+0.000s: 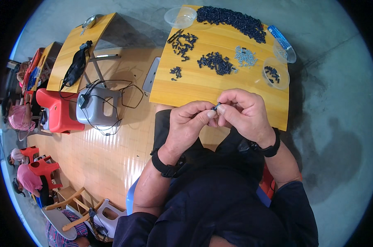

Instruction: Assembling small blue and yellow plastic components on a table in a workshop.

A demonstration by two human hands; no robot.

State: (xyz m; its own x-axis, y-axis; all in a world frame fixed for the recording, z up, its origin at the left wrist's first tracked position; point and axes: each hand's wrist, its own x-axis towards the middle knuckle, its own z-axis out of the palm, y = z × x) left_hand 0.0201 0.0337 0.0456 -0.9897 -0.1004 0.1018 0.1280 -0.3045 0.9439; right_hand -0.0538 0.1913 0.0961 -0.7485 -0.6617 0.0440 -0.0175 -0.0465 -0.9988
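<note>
Black small part pinched by left hand and right hand grip, mostly hidden by fingertips.

A red plastic chair stands beside a grey stool with black cables; a black bag lies on a second wooden surface; seated people at far left.

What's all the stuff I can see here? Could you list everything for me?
small part: one, dark, pinched between both hands' fingertips
wooden table: one, yellow-brown, in front of the person
large heap of parts: one, black, table's far edge
smaller piles of parts: three, black, mid-table
metal pieces: one pile, silvery, right of centre
clear cups: three, two right, one far edge
grey stool: one, left, with cables
red chair: one, beside the stool
left hand: dark wristband
right hand: dark wristband
</note>
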